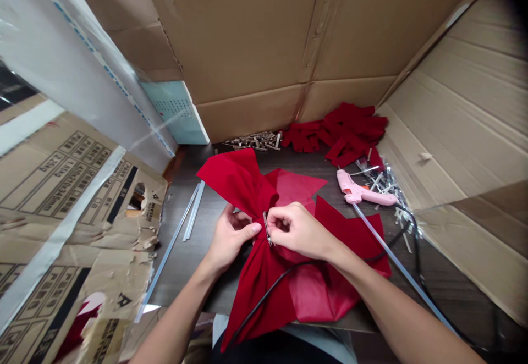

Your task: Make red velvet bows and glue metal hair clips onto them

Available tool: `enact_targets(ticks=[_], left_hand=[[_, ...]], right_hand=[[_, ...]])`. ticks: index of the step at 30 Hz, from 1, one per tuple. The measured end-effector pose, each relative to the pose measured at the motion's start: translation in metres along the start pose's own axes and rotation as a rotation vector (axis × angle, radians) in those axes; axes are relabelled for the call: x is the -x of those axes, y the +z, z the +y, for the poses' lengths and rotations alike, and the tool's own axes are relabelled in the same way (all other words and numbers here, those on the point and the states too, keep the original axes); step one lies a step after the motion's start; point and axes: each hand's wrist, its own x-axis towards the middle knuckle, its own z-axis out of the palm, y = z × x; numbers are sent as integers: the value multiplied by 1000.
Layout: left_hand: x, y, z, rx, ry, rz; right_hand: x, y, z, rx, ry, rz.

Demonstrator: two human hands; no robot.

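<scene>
A large red velvet bow (237, 180) is in front of me, gathered at its middle. My left hand (229, 237) grips that gathered middle from the left, thumb on top. Against the centre of the bow lies a slim metal clip (266, 225). The curled fingers of my right hand (299, 231) pinch at this clip from the right. Under my right forearm is more red fabric (350, 229), with a shiny underside showing beside the bow. A black cord (272, 287) runs across the bow's lower part.
At the right lies a pink glue gun (367, 194) with a long glue stick (396, 259) in it. Further back are a pile of metal clips (259, 141) and a heap of red fabric strips (355, 130). Loose glue sticks (193, 213) lie left. Cardboard walls (247, 39) enclose the table.
</scene>
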Motion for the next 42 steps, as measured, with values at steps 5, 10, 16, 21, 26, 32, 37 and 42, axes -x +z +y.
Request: enact_targets(ticks=[5,10,16,21,26,32,37,42], left_hand=[[0,0,0,-2,-2,4],[0,0,0,49,-32,-12],[0,0,2,160,-82,-37],[0,-1,2,174,-98,-33],[-1,0,2,201,-78,-41],[-1,-1,0,165,-87,-28],[-1,-2,0,131,-103,-33],[0,-2,0,61,-106,-30]], right_hand=[[0,2,1,-27,26,5],[1,-1,2,-27,48,3],[5,-20,0,-21,-125,55],[7,-26,1,124,-254,-45],[6,-23,3,223,-250,-69],[5,-23,6,270,-270,-59],[6,-22,10,268,-288,-67],[6,-20,12,279,-307,-71]])
